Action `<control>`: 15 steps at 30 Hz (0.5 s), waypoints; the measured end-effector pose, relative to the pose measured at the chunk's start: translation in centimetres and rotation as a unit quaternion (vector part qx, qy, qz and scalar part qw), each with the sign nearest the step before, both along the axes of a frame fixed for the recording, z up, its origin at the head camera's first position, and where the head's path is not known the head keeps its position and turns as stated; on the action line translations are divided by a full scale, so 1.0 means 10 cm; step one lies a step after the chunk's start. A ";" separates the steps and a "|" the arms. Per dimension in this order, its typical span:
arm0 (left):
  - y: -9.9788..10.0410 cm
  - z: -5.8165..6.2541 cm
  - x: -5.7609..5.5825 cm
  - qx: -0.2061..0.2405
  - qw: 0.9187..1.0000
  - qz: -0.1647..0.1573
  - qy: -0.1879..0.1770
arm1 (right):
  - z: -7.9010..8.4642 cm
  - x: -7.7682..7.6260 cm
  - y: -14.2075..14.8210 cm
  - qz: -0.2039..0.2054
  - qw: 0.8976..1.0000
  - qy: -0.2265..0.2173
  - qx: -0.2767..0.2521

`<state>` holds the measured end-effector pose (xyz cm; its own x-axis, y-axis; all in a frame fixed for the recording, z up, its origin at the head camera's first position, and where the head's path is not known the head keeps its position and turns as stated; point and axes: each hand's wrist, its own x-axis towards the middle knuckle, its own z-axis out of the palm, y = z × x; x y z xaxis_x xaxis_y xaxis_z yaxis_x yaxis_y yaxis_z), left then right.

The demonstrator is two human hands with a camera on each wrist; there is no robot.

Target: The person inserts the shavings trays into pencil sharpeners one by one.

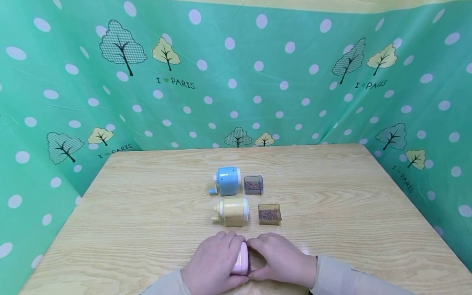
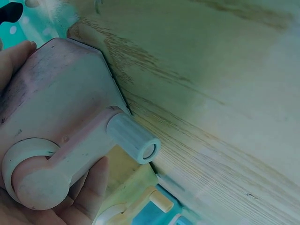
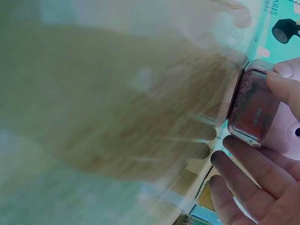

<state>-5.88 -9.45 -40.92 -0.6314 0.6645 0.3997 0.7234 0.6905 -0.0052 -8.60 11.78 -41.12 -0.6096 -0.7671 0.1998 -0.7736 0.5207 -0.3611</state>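
Observation:
A pink crank pencil sharpener [image 1: 241, 261] lies on its side near the front of the table. My left hand [image 1: 215, 262] grips its body from the left, hiding most of it in the head view. In the left wrist view, its crank handle [image 2: 133, 136] sticks out beside that hand. At the other end, my right hand [image 1: 282, 260] pinches the clear shavings drawer [image 3: 253, 110] between thumb and index finger. The drawer sits in or against the sharpener's end, with dark bits inside; how far it is pushed in I cannot tell.
Beyond my hands lies a yellow pencil sharpener [image 1: 234, 213], its drawer of shavings [image 1: 269, 215] to the right. Farther back is a blue sharpener [image 1: 228, 181] with another filled drawer [image 1: 253, 185] beside it. A green dotted curtain [image 1: 228, 82] surrounds the wooden table [image 1: 147, 213].

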 end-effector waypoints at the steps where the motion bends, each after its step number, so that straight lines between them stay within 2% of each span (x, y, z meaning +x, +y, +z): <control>1: 0.00 0.00 0.00 -0.001 1.000 0.000 -0.001 | 0.00 0.00 0.00 0.000 1.000 -0.002 -0.001; 7: 0.00 0.00 0.00 0.001 1.000 -0.001 -0.003 | 0.00 0.00 0.00 -0.001 1.000 -0.014 -0.003; 15: 0.00 0.00 -0.01 0.003 1.000 -0.005 0.003 | 0.03 0.00 -0.02 -0.008 0.998 -0.056 -0.007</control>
<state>-5.93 -9.49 -40.95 -0.6228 0.6683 0.4069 0.7302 0.6833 -0.0047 -8.57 11.59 -40.84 -0.6401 -0.7554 0.1401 -0.7203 0.5267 -0.4515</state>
